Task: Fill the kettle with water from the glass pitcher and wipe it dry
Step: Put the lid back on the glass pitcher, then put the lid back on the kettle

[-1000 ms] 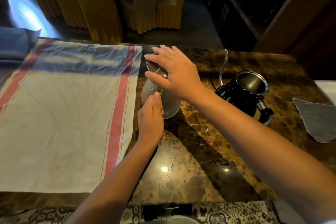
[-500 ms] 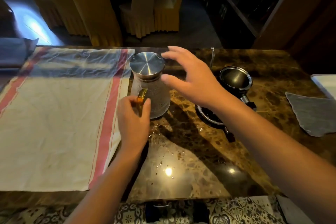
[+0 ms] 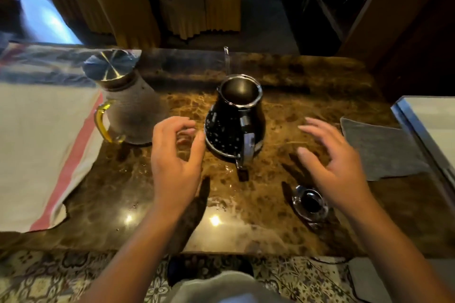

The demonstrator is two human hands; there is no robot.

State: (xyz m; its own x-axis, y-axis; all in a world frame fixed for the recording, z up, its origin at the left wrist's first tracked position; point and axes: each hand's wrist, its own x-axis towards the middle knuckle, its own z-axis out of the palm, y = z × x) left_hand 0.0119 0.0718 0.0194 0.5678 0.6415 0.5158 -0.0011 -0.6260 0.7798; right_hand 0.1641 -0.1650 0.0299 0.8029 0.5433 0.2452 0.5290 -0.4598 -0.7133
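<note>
The black kettle (image 3: 234, 120) stands upright in the middle of the marble counter, its top open, its thin spout pointing away and its handle toward me. Water drops cover its side. The frosted glass pitcher (image 3: 134, 108), with a metal lid and yellow handle, stands to the kettle's left at the towel's edge. My left hand (image 3: 174, 157) hovers just left of the kettle, fingers curled and apart, holding nothing. My right hand (image 3: 330, 162) hovers to the kettle's right, fingers spread, empty. The kettle's lid (image 3: 309, 203) lies on the counter below my right hand.
A white towel with red stripes (image 3: 46, 145) covers the counter's left side. A grey cloth (image 3: 379, 150) lies at the right, beside a white tray edge (image 3: 418, 130). Water spots glisten on the marble counter (image 3: 283, 76). Covered chairs stand beyond it.
Both hands have left the pitcher, which now stands at the left with its lid on. The hands have moved to either side of the kettle. The view has shifted right.
</note>
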